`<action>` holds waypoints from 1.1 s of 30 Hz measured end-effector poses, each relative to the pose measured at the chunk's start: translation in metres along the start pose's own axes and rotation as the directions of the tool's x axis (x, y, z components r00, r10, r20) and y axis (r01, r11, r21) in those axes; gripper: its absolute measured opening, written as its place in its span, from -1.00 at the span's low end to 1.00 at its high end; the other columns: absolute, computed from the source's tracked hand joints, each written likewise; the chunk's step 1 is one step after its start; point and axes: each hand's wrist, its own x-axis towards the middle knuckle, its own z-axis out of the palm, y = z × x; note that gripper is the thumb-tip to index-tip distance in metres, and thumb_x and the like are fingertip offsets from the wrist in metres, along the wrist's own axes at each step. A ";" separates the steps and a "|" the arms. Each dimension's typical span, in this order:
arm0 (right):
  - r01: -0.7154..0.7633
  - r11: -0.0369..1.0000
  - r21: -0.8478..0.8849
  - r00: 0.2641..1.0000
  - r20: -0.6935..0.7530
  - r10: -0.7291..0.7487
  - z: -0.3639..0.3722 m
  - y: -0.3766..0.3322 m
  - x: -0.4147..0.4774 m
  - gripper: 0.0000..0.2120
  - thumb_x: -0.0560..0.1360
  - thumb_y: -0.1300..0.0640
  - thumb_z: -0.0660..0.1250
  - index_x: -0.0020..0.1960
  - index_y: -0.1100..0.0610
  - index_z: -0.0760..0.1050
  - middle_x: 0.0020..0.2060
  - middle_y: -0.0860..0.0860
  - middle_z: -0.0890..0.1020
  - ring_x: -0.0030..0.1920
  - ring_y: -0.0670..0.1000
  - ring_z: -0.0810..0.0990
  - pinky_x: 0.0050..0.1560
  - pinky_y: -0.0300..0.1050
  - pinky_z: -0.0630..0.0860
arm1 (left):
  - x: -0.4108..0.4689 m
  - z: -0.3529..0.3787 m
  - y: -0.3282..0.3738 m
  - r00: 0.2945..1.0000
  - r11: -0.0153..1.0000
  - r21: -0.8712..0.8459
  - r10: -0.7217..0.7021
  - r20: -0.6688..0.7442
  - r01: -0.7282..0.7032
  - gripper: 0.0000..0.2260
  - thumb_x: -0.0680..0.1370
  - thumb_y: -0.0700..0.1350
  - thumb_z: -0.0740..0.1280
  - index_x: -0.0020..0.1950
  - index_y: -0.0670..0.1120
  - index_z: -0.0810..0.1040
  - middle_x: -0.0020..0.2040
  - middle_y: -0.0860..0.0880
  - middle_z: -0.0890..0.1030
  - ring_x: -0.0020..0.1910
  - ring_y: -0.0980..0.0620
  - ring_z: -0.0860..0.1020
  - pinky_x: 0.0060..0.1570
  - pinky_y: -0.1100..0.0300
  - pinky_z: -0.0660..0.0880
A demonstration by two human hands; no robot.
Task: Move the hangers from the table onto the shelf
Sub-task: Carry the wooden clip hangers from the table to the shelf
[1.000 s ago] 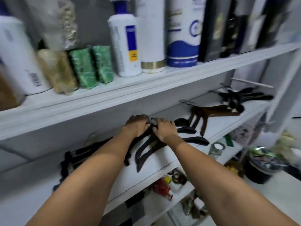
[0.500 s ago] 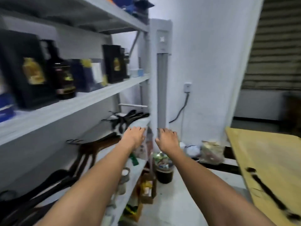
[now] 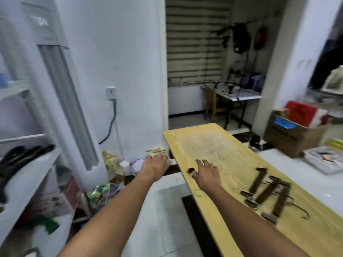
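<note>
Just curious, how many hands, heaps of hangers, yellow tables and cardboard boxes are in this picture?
Hands: 2, left hand and right hand, both empty
Yellow table: 1
Hanger heaps: 2, brown hangers on the table, black hangers on the shelf
Cardboard box: 1
Total: 6
Single hangers are too blurred to count.

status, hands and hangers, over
Left hand open, empty. Right hand open over table. Brown hangers on table, untouched. Nothing between hand and hangers.
</note>
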 end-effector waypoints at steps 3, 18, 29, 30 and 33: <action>-0.125 0.992 -0.007 0.992 0.007 0.125 0.005 0.040 0.014 -0.46 0.61 0.00 0.13 0.53 0.06 0.08 0.46 0.10 0.25 0.42 0.15 0.29 0.40 0.06 0.22 | 0.043 0.006 0.032 0.992 0.993 -0.013 0.121 0.039 -0.121 -0.59 0.67 -0.02 -0.02 0.51 -0.09 0.14 0.45 -0.12 0.31 0.42 -0.13 0.29 0.36 -0.01 0.23; -0.453 0.891 -0.015 0.887 0.089 0.452 0.052 0.129 0.108 -0.47 0.60 0.08 0.12 0.54 0.08 0.07 0.48 0.15 0.22 0.46 0.19 0.22 0.45 0.10 0.15 | 0.220 0.101 0.106 0.825 0.848 -0.083 0.529 0.200 -0.523 -0.59 0.67 -0.08 -0.01 0.54 -0.05 0.09 0.46 -0.07 0.29 0.42 -0.07 0.28 0.40 0.10 0.16; -0.533 0.846 -0.034 0.834 0.150 0.531 0.101 0.173 0.122 -0.47 0.59 0.10 0.12 0.53 0.07 0.09 0.48 0.12 0.22 0.45 0.18 0.21 0.43 0.08 0.15 | 0.255 0.173 0.150 0.693 0.757 -0.126 0.642 0.327 -0.642 -0.59 0.66 -0.05 0.06 0.51 -0.04 0.14 0.41 -0.07 0.35 0.37 -0.09 0.33 0.34 0.06 0.22; -0.536 0.843 -0.037 0.830 0.157 0.535 0.105 0.178 0.122 -0.47 0.59 0.10 0.12 0.54 0.07 0.09 0.48 0.12 0.22 0.45 0.18 0.22 0.43 0.08 0.15 | 0.256 0.179 0.156 0.682 0.752 -0.129 0.646 0.342 -0.647 -0.58 0.66 -0.04 0.07 0.51 -0.04 0.14 0.41 -0.07 0.34 0.36 -0.09 0.33 0.34 0.05 0.22; -0.545 0.837 -0.040 0.820 0.180 0.543 0.119 0.190 0.119 -0.46 0.59 0.10 0.12 0.54 0.07 0.09 0.48 0.12 0.23 0.45 0.17 0.22 0.44 0.06 0.14 | 0.255 0.194 0.166 0.668 0.750 -0.091 0.630 0.396 -0.655 -0.55 0.65 0.00 0.09 0.52 -0.04 0.12 0.44 -0.07 0.30 0.38 -0.12 0.30 0.35 0.00 0.22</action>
